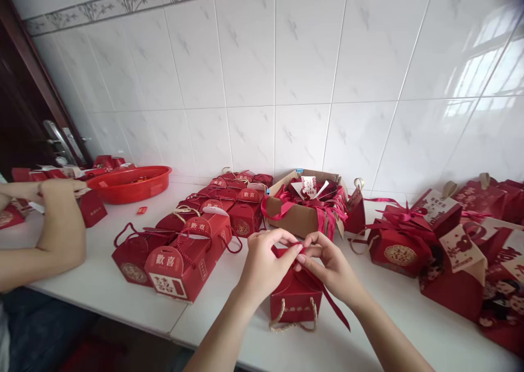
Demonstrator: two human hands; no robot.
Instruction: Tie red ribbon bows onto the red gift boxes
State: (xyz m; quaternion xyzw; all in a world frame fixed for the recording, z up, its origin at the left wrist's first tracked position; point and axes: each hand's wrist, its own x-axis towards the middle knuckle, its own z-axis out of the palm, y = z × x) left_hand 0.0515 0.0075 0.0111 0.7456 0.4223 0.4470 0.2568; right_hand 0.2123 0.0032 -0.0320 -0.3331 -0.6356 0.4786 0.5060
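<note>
A small red gift box (295,302) with a beige rope handle stands on the white table in front of me. Above its top, my left hand (268,257) pinches a dark red ribbon (336,306) between thumb and fingertips. Close against it, my right hand (327,263) pinches the same ribbon, and the fingertips of both hands nearly meet. One ribbon end hangs down the box's right side. My fingers partly cover the top of the box and the middle of the ribbon.
Rows of red gift boxes (208,246) stand left of centre. Behind my hands sits a cardboard box (290,219) of ribbons. Ribboned boxes (401,246) crowd the right. At far left, another person's arm (61,230) reaches near a red plastic basin (151,189).
</note>
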